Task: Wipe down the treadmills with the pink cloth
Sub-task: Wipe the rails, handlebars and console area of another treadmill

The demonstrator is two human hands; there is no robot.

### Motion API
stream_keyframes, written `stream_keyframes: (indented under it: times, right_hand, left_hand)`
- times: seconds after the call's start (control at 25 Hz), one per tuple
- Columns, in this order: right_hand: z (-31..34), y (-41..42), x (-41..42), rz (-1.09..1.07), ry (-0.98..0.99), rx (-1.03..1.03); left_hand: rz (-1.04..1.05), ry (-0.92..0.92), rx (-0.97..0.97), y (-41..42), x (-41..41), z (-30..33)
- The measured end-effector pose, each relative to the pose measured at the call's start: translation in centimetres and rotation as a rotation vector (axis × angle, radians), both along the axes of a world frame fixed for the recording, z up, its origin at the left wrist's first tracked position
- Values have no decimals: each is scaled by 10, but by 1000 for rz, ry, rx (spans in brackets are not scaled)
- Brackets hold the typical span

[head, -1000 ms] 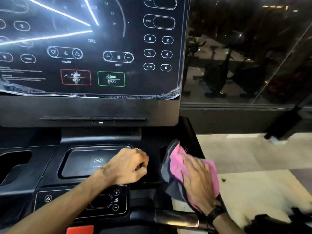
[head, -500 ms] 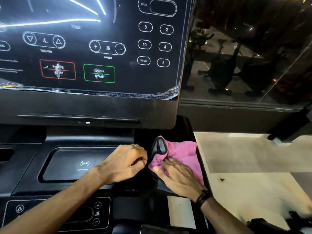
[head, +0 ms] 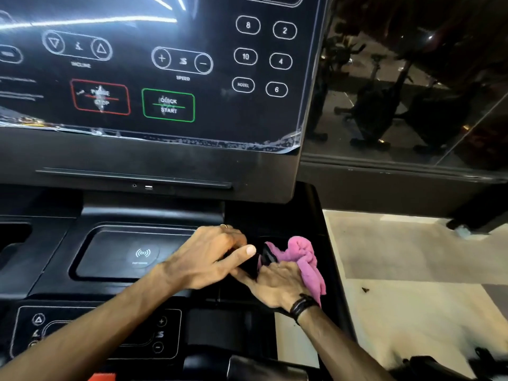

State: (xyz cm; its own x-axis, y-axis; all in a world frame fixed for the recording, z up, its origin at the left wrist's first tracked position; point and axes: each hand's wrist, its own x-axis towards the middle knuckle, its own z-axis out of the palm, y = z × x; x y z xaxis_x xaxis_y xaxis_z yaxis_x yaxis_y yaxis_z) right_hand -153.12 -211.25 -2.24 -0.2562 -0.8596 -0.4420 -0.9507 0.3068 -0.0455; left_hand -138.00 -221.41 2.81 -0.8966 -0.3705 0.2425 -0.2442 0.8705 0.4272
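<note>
The pink cloth (head: 301, 257), bunched up with a dark fold at its left, sits in the recess at the right end of the black treadmill console (head: 143, 213). My right hand (head: 277, 284) grips the cloth from below and presses it into that recess. My left hand (head: 211, 257) is just left of it, fingers curled over the recess's dark rim and thumb pointing at the cloth. Motion blur hides exactly what those fingers hold. The two hands touch.
The touch panel (head: 170, 78) with incline, speed, stop and quick-start buttons stands above, its protective film peeling at the lower edge. A wireless-charging tray (head: 115, 254) lies left of my hands. A second button strip (head: 90, 334) is nearer me. Pale floor (head: 398, 270) and dark glass are right.
My right hand has slid the cloth from the console's right edge up into the recess and bunched it tighter. My left hand stayed by the rim and stuck out its thumb. The view tilted down.
</note>
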Motion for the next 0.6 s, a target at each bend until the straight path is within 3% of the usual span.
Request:
stream_keyframes:
  times: [0.16, 0.32, 0.52, 0.6]
  right_hand:
    - [1, -9, 2, -92, -65, -37]
    - [0, -6, 9, -387, -147, -217]
    - [-4, -14, 11, -772, -361, -425]
    - [-4, -12, 9, -757, -319, -494]
  left_hand:
    - [39, 4, -18, -1, 21, 1]
    - [78, 52, -14, -10, 30, 5]
    - [69, 80, 131, -10, 10, 10]
    - [80, 55, 163, -1, 1, 11]
